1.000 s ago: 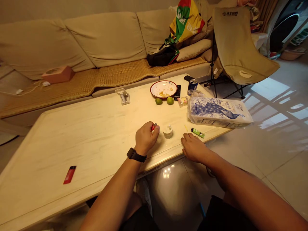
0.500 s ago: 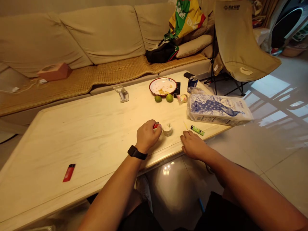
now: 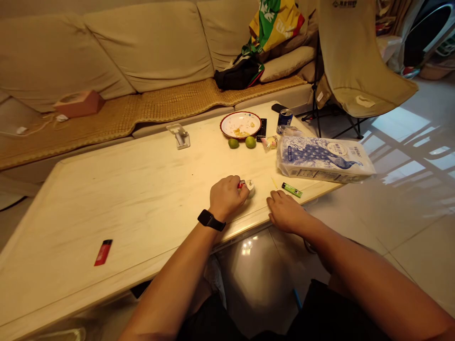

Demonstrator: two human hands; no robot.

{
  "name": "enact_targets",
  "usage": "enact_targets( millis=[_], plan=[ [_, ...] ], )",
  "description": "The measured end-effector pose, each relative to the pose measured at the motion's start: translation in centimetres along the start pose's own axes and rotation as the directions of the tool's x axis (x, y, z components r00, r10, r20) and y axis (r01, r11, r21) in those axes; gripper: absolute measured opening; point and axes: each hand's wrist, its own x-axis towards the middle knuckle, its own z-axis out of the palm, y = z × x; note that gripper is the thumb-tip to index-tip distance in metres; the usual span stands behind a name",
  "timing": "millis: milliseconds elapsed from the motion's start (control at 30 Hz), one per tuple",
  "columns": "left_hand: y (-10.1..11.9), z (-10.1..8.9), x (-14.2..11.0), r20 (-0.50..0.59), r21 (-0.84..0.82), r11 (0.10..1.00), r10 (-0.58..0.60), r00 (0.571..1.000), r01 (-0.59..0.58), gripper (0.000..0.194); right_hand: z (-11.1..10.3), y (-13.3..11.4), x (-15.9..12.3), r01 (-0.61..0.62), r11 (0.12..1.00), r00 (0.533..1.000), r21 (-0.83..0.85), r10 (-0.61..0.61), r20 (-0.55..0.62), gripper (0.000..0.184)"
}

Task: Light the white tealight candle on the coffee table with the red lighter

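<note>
The small white candle [image 3: 251, 189] stands on the bench [image 3: 142, 199] just beside the tip of the red lighter [image 3: 241, 184], whose end points right toward it. Your clenched left hand [image 3: 227, 198] grips that lighter and is the nearer hand. Your right hand [image 3: 286, 213] lies open and empty on the bench, just below the green lighter [image 3: 292, 190].

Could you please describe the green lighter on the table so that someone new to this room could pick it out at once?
Find the cream table in front of the beige sofa, then the big plastic-wrapped pack printed with a peacock at its right end. Just in front of that pack lies a small lime-green lighter, beside the fingertips of the right hand; the lighter far left is red.
</note>
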Motion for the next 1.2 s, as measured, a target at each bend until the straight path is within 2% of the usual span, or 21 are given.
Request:
enact_targets(
  millis=[533, 667, 900, 1200],
  plan=[
    [0.4, -0.1, 0.2, 0.036, -0.018, 1.000, 0.007, 0.999, -0.006, 0.023, -0.1, 0.0, 0.0, -0.006, 1.000, 1.000, 0.004, 0.006, 0.017, 0.038],
    [0.2, -0.4, 0.2, 0.006, -0.068, 0.997, -0.039, 0.999, 0.039, 0.022, 0.0, 0.0, 0.0, -0.003, 1.000, 1.000, 0.002, 0.003, 0.018, 0.038],
    [-1.1, -1.1, -0.4, -0.039, -0.140, 0.982, -0.132, 0.990, 0.126, 0.033, 0.2, 0.1, 0.0, 0.000, 1.000, 1.000, -0.001, 0.000, -0.005, 0.038],
    [-1.5, -1.7, -0.9, -0.030, -0.212, 0.958, -0.204, 0.979, 0.193, 0.032, 0.4, 0.1, 0.1, 0.000, 1.000, 1.000, -0.009, 0.000, -0.005, 0.037]
  ],
)
